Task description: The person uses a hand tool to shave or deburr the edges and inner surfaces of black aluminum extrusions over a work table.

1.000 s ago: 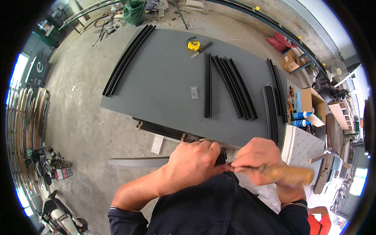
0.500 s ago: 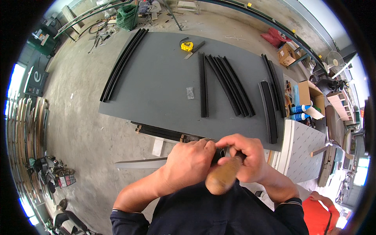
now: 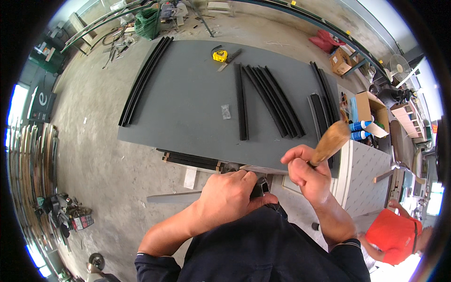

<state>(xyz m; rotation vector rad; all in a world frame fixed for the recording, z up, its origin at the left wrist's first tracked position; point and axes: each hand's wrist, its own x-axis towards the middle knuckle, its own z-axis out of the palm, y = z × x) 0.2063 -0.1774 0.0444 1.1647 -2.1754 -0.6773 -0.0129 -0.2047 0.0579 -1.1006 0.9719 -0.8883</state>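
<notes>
My left hand [image 3: 229, 190] is wrapped round a dark hollow profile [image 3: 264, 186], whose open end shows beside my thumb, close to my body. A long grey bar [image 3: 174, 197] juts out to the left from behind that hand; it looks like the same piece. My right hand [image 3: 307, 175] grips a tool by its wooden handle [image 3: 332, 142], lifted by the table's near right edge, apart from the profile. The tool's working end is hidden by my fingers. My right index finger sticks out to the left.
Black profile strips [image 3: 272, 101] lie in groups on the grey table [image 3: 188, 103], with a yellow tape measure [image 3: 220, 56] and a small clear bag [image 3: 226, 112]. More strips [image 3: 188, 160] rest below its near edge. Blue bottles [image 3: 359, 135] stand right. A person in red [image 3: 392, 235] is at lower right.
My right hand has moved away from the profile, up and to the right, carrying the wooden-handled tool. My left hand stays on the profile. The person in red has come further into view.
</notes>
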